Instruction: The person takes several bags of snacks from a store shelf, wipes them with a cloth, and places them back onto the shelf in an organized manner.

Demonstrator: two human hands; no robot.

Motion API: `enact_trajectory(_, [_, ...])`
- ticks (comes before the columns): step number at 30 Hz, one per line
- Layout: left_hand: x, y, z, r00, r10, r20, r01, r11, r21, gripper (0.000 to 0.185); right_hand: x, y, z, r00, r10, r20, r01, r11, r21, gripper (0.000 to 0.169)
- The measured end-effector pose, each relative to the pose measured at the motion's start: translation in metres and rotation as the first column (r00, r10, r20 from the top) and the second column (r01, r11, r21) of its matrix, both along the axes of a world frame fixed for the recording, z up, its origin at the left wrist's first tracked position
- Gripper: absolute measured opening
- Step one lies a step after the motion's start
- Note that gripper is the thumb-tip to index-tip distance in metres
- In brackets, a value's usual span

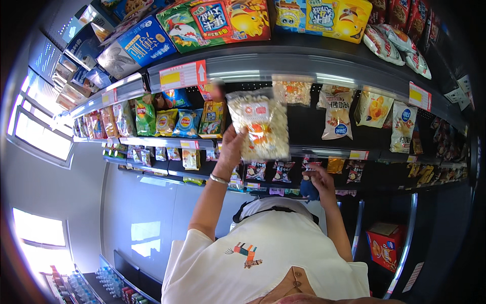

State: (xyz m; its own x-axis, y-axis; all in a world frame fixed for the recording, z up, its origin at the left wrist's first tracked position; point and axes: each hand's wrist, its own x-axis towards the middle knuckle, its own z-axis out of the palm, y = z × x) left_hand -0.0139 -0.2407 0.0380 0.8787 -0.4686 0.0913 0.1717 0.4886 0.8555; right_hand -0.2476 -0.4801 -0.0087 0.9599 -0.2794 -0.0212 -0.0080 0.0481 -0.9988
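My left hand (232, 146) grips the lower left side of a clear plastic bag of pale puffed snacks (262, 127), thumb on its front. The bag is upright in front of the shelf, with a printed label and orange pictures. Lower and to the right, my right hand (322, 180) is raised with its fingers partly bent. A dark blue thing (310, 190), perhaps cloth, shows against its palm side; whether the hand grips it is unclear. Behind the held bag, a similar bag of pale snacks (296, 92) stands on the middle shelf.
Above runs a shelf edge (262, 70) bearing price tags, with snack boxes (216, 21) on it. Crisp bags (188, 121) and a white snack bag (338, 114) stand on the middle shelf. Lower shelves hold small packets (283, 171). A red carton (385, 247) sits low at right.
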Motion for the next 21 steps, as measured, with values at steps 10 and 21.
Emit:
enact_trajectory(10, [0.164, -0.009, -0.013, 0.984, 0.107, 0.143, -0.113, 0.993, 0.034, 0.027, -0.015, 0.035, -0.023, 0.990, -0.122, -0.066, 0.127, 0.989, 0.075, 0.039])
enact_trajectory(21, [0.255, -0.018, -0.084, 0.994, -0.010, 0.108, 0.013, 1.000, -0.027, 0.035, -0.023, 0.048, -0.034, 0.975, -0.204, -0.089, 0.214, 0.969, 0.126, 0.039])
